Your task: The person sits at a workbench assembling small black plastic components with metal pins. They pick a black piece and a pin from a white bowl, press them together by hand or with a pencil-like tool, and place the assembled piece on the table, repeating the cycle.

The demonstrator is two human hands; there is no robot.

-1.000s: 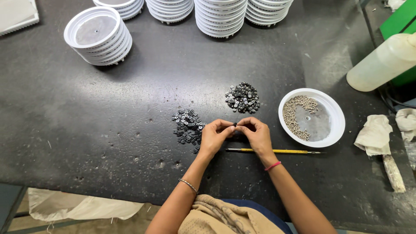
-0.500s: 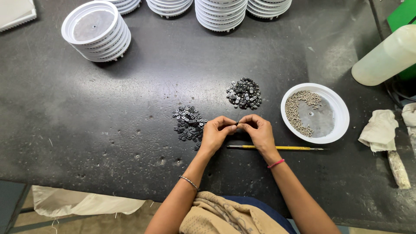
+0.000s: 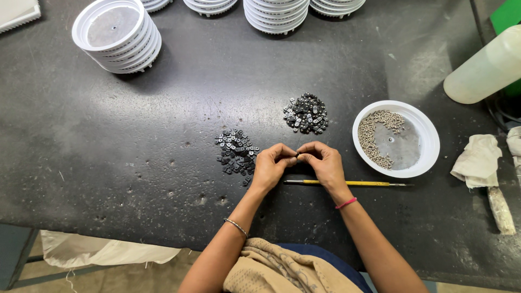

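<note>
1. Far left on the dark desk, a stack of white round lids sits as it did a second ago.
2. Near centre, the left hand and right hand remain pinched together on one tiny dark part, between two piles of dark parts.
3. Right, a white dish holds pale pins; beyond it lies an unlabelled cloudy bottle.

bright, even light | soft shadows | dull table glare | sharp focus
</note>
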